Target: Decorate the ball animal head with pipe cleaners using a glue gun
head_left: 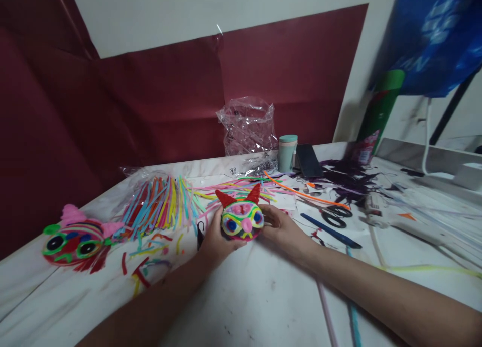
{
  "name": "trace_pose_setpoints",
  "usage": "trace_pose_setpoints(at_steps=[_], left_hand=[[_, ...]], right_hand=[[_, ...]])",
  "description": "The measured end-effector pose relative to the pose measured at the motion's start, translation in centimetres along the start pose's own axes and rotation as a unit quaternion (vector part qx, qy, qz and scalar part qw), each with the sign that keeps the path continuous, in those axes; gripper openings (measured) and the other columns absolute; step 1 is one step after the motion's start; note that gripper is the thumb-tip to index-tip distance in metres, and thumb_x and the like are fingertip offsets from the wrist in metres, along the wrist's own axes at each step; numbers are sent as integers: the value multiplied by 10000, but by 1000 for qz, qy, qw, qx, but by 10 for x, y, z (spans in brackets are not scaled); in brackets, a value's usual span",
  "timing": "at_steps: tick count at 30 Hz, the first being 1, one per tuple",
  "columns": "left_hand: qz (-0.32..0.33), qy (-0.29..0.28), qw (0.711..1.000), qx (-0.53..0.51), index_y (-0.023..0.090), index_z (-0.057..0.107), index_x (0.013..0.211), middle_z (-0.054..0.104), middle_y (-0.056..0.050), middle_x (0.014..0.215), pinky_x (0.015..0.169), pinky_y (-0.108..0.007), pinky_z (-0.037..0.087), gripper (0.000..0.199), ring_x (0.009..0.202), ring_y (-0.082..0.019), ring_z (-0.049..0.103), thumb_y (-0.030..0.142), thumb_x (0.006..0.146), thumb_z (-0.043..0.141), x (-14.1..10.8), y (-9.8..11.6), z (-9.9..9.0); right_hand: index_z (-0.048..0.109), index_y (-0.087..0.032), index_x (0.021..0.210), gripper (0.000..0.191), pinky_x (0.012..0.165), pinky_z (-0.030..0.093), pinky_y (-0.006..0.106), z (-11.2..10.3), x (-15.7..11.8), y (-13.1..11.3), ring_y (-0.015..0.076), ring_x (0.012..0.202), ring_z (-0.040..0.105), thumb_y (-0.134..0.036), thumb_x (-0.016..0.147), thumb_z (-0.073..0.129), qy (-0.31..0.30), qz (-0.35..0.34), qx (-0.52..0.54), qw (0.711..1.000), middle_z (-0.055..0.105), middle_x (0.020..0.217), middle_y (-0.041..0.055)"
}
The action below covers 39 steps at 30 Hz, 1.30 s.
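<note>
Between my two hands is a small colourful pipe-cleaner animal head (242, 220), with red pointed ears, blue eyes, a pink nose and green and yellow outlines. My left hand (215, 242) wraps around its left side, thumb beneath. On the opposite side, the fingers of my right hand (282, 231) curl against its edge. Its back is hidden from view. At the far left of the table lies a second pipe-cleaner animal head (73, 241) with pink ears, black eyes and a red fringe.
Bundled pipe cleaners (161, 206) and cut scraps (145, 266) lie left. Scissors (336, 216), a dark blue flat tool (331, 230) and a glue gun (376, 211) lie right. Behind stand a green-lidded cup (287, 153), a phone (309, 160) and a clear plastic bag (248, 128).
</note>
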<state>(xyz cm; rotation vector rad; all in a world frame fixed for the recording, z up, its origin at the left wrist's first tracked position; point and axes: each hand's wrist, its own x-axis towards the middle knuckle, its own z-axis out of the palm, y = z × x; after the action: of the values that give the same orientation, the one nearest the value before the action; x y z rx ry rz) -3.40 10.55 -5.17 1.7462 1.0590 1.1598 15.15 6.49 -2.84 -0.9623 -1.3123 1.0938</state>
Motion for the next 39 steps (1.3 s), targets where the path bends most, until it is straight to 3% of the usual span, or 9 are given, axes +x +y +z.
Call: trace_pose_setpoints(at_steps=[4, 10, 17, 24, 28, 34, 39], left_hand=[[3, -80, 996, -40, 153, 206, 1372, 374, -174, 1387, 1041, -435, 323, 1078, 1269, -335, 365, 288, 486, 805, -1, 8, -2], [9, -16, 999, 40, 161, 318, 1293, 503, -131, 1257, 957, -407, 414, 898, 1164, -303, 480, 318, 535, 774, -2, 18, 0], [44, 11, 998, 31, 189, 369, 1273, 531, -106, 1227, 935, -388, 433, 854, 1118, -280, 519, 289, 531, 781, -2, 12, 2], [38, 2, 999, 0, 179, 335, 1285, 509, -120, 1249, 973, -407, 404, 883, 1155, -289, 492, 266, 525, 777, -1, 6, 3], [27, -25, 998, -43, 179, 326, 1270, 514, -115, 1242, 939, -375, 433, 852, 1121, -270, 518, 268, 545, 766, -3, 11, 5], [9, -33, 998, -55, 178, 350, 1232, 540, -97, 1196, 911, -354, 446, 805, 1089, -253, 534, 256, 547, 766, -5, 19, 5], [3, -56, 996, -70, 183, 363, 1209, 569, -92, 1151, 864, -349, 468, 771, 1036, -245, 564, 270, 560, 768, -5, 19, 4]], right_hand=[[525, -192, 1029, 430, 895, 448, 376, -1, 1, 6, 222, 1016, 574, -148, 613, 628, 7, -5, -31, 999, 609, 1099, 76], [535, -211, 1033, 417, 916, 439, 377, -1, 1, 7, 210, 1019, 579, -130, 629, 594, -17, -15, -11, 1000, 614, 1107, 60], [503, -217, 1077, 471, 904, 465, 383, 0, 0, 8, 224, 1058, 565, -200, 638, 675, -36, -33, -19, 999, 597, 1136, 72], [403, -208, 1194, 661, 876, 495, 372, 2, -7, 6, 225, 1023, 585, -255, 623, 733, -34, -58, -93, 993, 569, 1177, 92], [433, -191, 1170, 617, 879, 487, 395, 2, -9, 9, 235, 1002, 586, -239, 629, 725, 18, -65, -156, 985, 591, 1132, 97], [475, -185, 1197, 566, 854, 495, 380, -1, -12, 7, 238, 984, 589, -255, 677, 686, 0, -81, -195, 977, 606, 1131, 91], [530, -192, 1163, 517, 790, 510, 343, -2, -12, 2, 231, 877, 622, -212, 667, 673, -1, -84, -222, 971, 663, 1015, 62]])
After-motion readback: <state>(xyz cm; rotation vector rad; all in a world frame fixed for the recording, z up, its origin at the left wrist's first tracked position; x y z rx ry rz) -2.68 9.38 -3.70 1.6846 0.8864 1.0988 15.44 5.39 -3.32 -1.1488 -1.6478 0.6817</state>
